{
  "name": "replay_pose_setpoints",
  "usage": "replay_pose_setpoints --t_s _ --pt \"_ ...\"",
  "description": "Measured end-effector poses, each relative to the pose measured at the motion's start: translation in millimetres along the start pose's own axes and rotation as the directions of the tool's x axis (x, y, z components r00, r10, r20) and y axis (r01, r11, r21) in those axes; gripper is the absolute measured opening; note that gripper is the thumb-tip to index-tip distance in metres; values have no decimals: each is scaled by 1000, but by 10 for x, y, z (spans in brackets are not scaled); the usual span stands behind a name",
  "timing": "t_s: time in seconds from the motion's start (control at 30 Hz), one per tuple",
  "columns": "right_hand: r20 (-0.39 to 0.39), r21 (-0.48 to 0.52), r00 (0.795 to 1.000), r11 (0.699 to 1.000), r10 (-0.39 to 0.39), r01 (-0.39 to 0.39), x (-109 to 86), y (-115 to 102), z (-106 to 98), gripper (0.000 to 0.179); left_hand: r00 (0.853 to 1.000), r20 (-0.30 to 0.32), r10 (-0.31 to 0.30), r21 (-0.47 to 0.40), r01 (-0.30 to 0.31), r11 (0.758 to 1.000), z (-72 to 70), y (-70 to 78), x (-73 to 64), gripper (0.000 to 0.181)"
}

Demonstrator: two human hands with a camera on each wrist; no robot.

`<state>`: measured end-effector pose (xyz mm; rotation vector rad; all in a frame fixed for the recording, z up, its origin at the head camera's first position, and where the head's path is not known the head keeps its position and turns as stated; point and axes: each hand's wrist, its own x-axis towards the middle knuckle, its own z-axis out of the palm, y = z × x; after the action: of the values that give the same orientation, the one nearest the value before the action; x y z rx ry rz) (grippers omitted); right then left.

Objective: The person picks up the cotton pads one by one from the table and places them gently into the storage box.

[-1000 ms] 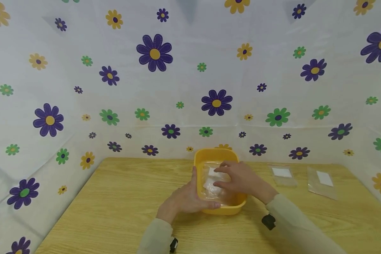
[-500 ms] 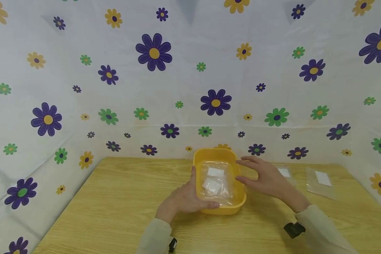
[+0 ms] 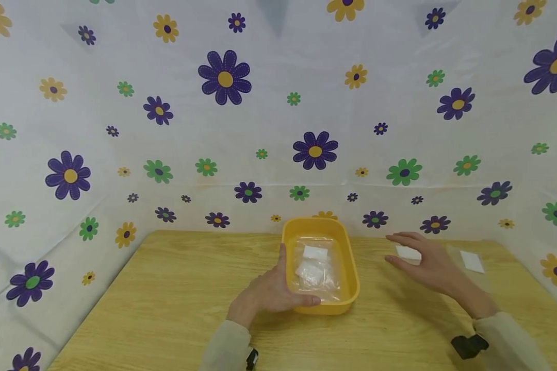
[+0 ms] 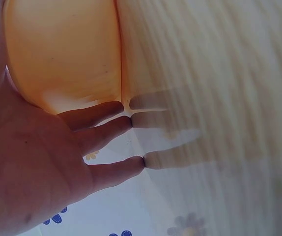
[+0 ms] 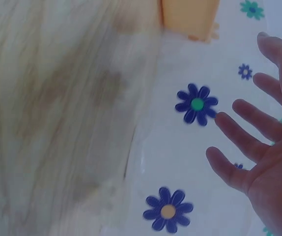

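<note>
In the head view a yellow plastic bin [image 3: 355,288] stands on the table. Clear plastic bags [image 3: 327,283] with white pieces lie flat inside it. My left hand [image 3: 268,291] rests against the bin's near left corner, thumb along the near side. Its fingers [image 4: 114,174] extend straight beside the bin wall in the left wrist view, tips at the tabletop. To the right, my right hand [image 3: 429,263] hovers with spread fingers and holds nothing. It partly covers a clear bag with a white card [image 3: 407,253]; whether it touches the bag cannot be told.
Another clear bag with a white card [image 3: 472,262] lies farther right, partly behind the right hand. A flowered white cloth [image 3: 269,118] hangs behind and beside the wood-grain table [image 3: 185,288].
My right hand has come out of the bin and moved right to over the nearer loose bag. The left hand and the bin have stayed in place.
</note>
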<state>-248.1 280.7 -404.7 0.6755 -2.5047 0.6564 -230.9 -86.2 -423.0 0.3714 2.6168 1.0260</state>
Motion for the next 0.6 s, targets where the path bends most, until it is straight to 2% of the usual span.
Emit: replay_pose_setpoints --t_s 0.17,0.3,0.43,0.6 --pt "-37 -43 999 999 11 -12 -92 154 -85 43 1000 -7 14 -9 -14 1000 -3 -1 -4 148" --pt "-41 -48 998 997 54 -56 -153 276 -154 41 1000 -4 4 -11 -4 1000 1 -2 -1 147" --pt "15 -40 989 989 145 -144 -178 391 -215 40 1000 2 -1 -25 1 1000 3 3 -1 146" --pt "103 7 963 968 248 -250 -186 506 -259 42 1000 -1 2 -27 -2 1000 9 -1 4 146"
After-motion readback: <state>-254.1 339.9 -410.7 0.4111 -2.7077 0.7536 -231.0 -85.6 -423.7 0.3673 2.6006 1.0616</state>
